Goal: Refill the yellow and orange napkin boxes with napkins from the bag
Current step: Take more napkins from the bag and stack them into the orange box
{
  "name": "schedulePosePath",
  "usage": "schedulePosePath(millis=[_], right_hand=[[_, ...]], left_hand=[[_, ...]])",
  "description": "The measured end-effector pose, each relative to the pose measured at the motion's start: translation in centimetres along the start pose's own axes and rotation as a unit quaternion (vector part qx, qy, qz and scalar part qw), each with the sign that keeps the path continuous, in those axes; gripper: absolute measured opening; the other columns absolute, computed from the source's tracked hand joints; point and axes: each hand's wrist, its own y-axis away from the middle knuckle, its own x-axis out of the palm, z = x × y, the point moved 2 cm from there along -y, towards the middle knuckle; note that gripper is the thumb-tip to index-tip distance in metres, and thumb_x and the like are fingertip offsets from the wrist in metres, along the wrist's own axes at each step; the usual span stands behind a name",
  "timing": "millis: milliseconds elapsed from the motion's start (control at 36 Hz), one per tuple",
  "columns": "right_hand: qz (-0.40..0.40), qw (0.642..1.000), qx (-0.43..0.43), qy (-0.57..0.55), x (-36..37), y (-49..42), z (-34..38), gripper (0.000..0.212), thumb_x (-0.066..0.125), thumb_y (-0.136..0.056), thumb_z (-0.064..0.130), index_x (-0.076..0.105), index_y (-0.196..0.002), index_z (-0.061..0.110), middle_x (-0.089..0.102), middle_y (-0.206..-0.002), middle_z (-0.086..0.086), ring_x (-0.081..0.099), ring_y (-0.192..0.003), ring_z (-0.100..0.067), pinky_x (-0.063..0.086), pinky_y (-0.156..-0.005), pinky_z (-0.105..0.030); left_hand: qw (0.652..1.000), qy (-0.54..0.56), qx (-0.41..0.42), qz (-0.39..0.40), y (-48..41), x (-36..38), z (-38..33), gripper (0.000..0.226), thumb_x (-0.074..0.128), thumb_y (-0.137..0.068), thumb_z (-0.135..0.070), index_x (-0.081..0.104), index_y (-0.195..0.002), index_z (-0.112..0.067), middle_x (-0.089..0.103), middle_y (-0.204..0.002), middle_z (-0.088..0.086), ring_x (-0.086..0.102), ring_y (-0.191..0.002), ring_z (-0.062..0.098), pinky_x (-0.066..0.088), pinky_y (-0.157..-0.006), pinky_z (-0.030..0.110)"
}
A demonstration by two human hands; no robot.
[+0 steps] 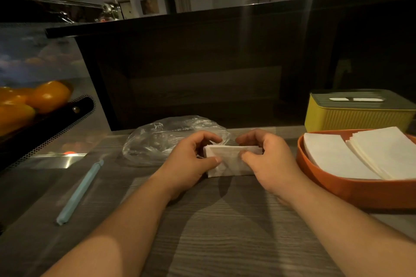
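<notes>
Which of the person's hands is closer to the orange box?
Right. The right hand holds the right end of the napkin stack, just beside the orange box. The left hand holds the other end, farther away.

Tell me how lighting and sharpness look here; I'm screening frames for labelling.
Head view: dim, warm light; soft shadows cross the table; the yellow box is smeared by blur; the clear bag shows glare; the counter edge bows from wide-angle distortion; the napkin stack is legible.
</notes>
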Motion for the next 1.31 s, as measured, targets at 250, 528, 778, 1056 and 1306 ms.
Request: schedulePosePath(millis=[250,528,778,1056,1306], right_hand=[[0.032,0.996,-0.034,0.082,-0.5,0.3,1.2,0.025,0.068,-0.092,0.021,0.054,-0.102,0.04,0.058,-0.104,0.015,0.06,-0.094,-0.005,0.056,-0.065,-0.02],[0.188,0.973,0.1,-0.092,-0.5,1.0,2.9,0.033,0.07,-0.092,0.018,0.053,-0.117,0.031,0.073,-0.107,0.002,0.074,-0.091,-0.013,0.062,-0.083,-0.038],[0.235,0.964,0.099,-0.072,-0.5,1.2,3.0,0.031,0.069,-0.092,0.012,0.053,-0.115,0.026,0.076,-0.1,0.0,0.075,-0.092,-0.016,0.063,-0.081,-0.042],[0.275,0.96,0.036,-0.039,-0.7,1.6,3.0,0.047,0.07,-0.086,0.002,0.061,-0.102,0.045,0.066,-0.118,0.007,0.068,-0.109,-0.015,0.061,-0.088,-0.039],[0.209,0.977,0.009,-0.028,-0.8,3.6,4.9,0.054,0.071,-0.086,0.006,0.059,-0.12,0.046,0.054,-0.129,0.014,0.065,-0.11,-0.013,0.062,-0.085,-0.034]], left_hand=[[0.992,0.128,0.005,0.012,0.0,-0.6,-0.8,0.042,0.066,-0.088,0.01,0.067,-0.117,-0.02,0.073,-0.099,0.004,0.073,-0.091,0.019,0.06,-0.075,0.03],[0.981,0.15,0.003,0.123,0.4,-2.0,-2.1,0.056,0.075,-0.074,-0.009,0.064,-0.127,-0.024,0.071,-0.107,0.008,0.07,-0.099,0.026,0.059,-0.082,0.038],[0.982,0.141,-0.02,0.126,0.5,-1.6,-2.3,0.054,0.076,-0.071,-0.009,0.065,-0.122,-0.023,0.071,-0.103,0.008,0.07,-0.095,0.026,0.058,-0.077,0.035],[0.984,0.141,-0.039,0.103,0.7,-1.7,-2.8,0.063,0.077,-0.07,-0.005,0.058,-0.128,-0.02,0.074,-0.107,0.012,0.073,-0.1,0.034,0.06,-0.078,0.039],[0.977,0.205,0.006,0.054,1.3,-2.2,-2.9,0.059,0.082,-0.063,-0.035,0.069,-0.121,-0.03,0.072,-0.117,0.007,0.073,-0.101,0.031,0.061,-0.073,0.038]])
